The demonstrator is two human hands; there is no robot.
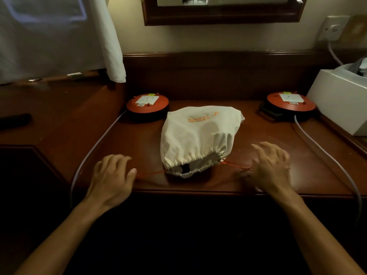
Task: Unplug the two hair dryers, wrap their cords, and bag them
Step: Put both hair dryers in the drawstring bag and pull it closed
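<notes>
White bag (198, 135) on counter (139, 139) between grips, mouth gathered; left grip (113, 175) pinches orange drawstring (153, 173); right grip (270, 165) at other end, hold unclear.

wooden desk (139, 139); white box (337, 100) at its right; white cloth (59, 36) hanging at left; wall socket (333, 28)

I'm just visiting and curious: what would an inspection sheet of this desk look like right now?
Surface: wooden desk, dark.
Job's things: white drawstring bag lies mid-desk, mouth partly gathered, facing the person, something dark inside; no dryer seen outside.
Clutter: white box at right; dark oblong object at left.
Hands: left hand and right hand flank the mouth at the ends of the orange drawstrings; grip unclear.
Cables: left reel and right reel, top sockets empty; left cable, right cable trail off the front edge.
Surroundings: wall socket with plug, white cloth, wooden frame.
</notes>
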